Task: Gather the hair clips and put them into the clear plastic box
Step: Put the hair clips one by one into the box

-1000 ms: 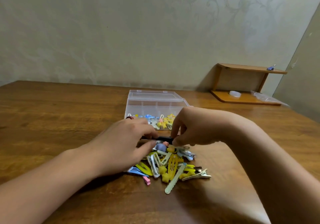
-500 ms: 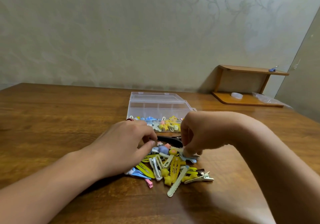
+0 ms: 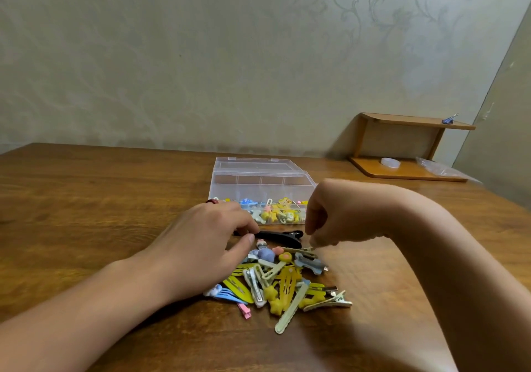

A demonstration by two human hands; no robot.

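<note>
A heap of hair clips (image 3: pixel 283 281), mostly yellow, pale green and blue, lies on the wooden table (image 3: pixel 86 205) in front of me. Behind the heap stands the clear plastic box (image 3: pixel 261 180), its lid folded back and several colourful clips in its front compartments. A long black hair clip (image 3: pixel 280 234) lies between the box and the heap. My left hand (image 3: pixel 207 242) pinches the black clip's left end with thumb and fingers. My right hand (image 3: pixel 339 213) hangs over the heap's far edge, fingertips closed on the end of a thin olive clip (image 3: pixel 297 249).
A small wooden shelf (image 3: pixel 402 123) stands at the table's back right against the wall. It carries a white round lid (image 3: pixel 390 162), a clear plastic bag (image 3: pixel 439 167) and a blue binder clip (image 3: pixel 449 119). A pink clip (image 3: pixel 244 311) lies at the heap's near left.
My right hand has let go of the black clip and dropped to the heap, where it now pinches an olive clip. My left hand stays at the black clip's left end.
</note>
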